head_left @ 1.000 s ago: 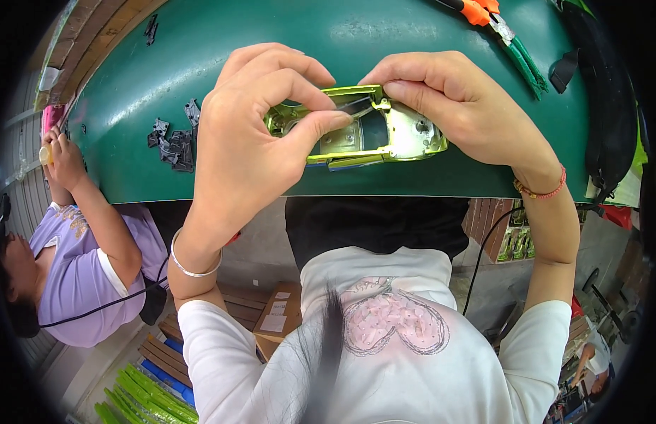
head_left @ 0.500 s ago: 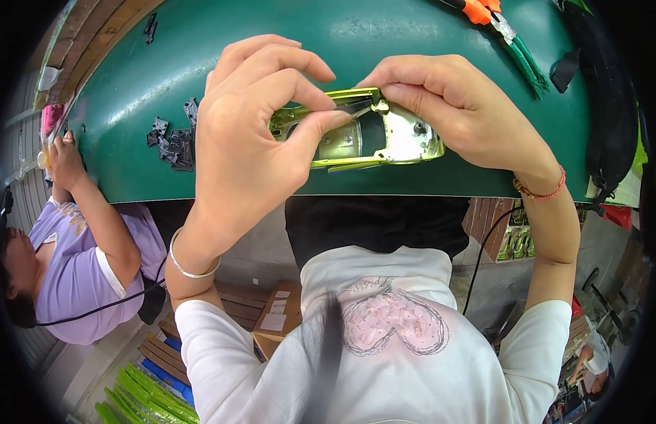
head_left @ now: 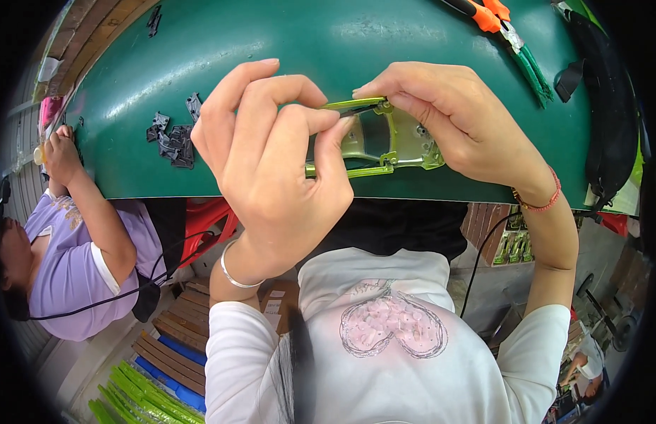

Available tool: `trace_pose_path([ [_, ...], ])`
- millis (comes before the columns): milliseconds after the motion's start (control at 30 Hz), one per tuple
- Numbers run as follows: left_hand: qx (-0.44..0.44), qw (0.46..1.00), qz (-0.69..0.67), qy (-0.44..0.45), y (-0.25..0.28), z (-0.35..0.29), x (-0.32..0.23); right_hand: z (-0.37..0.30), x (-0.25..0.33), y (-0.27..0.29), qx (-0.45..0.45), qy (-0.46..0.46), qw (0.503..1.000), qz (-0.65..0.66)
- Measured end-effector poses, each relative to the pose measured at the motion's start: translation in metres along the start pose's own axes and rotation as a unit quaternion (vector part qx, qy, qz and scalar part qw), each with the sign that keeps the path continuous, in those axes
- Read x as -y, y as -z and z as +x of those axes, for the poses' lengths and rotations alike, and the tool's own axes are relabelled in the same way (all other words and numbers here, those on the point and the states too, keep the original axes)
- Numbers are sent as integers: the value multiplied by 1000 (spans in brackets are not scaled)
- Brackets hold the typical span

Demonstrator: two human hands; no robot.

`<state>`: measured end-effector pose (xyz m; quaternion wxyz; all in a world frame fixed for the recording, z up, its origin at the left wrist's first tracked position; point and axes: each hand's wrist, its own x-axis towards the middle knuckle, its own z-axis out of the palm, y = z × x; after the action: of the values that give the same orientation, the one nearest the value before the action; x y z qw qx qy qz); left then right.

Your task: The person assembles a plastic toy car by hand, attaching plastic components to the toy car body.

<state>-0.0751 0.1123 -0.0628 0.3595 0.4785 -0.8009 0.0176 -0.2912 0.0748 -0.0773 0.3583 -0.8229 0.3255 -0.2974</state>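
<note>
A lime-green toy car body shell point(head_left: 411, 140) is held over the table edge with its hollow underside facing up. My right hand point(head_left: 458, 124) grips its far right rim between thumb and fingers. My left hand point(head_left: 275, 152) reaches over the left part of the shell, thumb and forefinger pinched at a thin black strip point(head_left: 358, 111) lying along the far side rail. How much of the strip lies between those fingertips is hard to see. The left end of the shell is hidden behind my left hand.
Small black plastic parts point(head_left: 176, 143) lie in a heap on the green table point(head_left: 300, 35), left of my hands. Orange-handled pliers point(head_left: 511, 35) with green jaws or wires rest at the far right, beside a black bag point(head_left: 610, 106). Another person point(head_left: 81, 261) works at the left.
My left hand has moved right, and its thumb and forefinger have come closer together on the black strip. The shell has tilted, and more of its left end is covered.
</note>
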Motion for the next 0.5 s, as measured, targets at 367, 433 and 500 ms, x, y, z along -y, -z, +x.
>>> trace_pose_path([
  [367, -71, 997, -2, 0, -12, -8, 1, 1, -1, -1, -7, 4, 1000, 19],
  [433, -77, 997, 0, -2, -13, -9, 1, 2, 0, 1, 9, -27, 999, 22],
  [500, -63, 998, -14, 16, -11, -8, 1, 2, -1, 1, 9, -25, 999, 22],
])
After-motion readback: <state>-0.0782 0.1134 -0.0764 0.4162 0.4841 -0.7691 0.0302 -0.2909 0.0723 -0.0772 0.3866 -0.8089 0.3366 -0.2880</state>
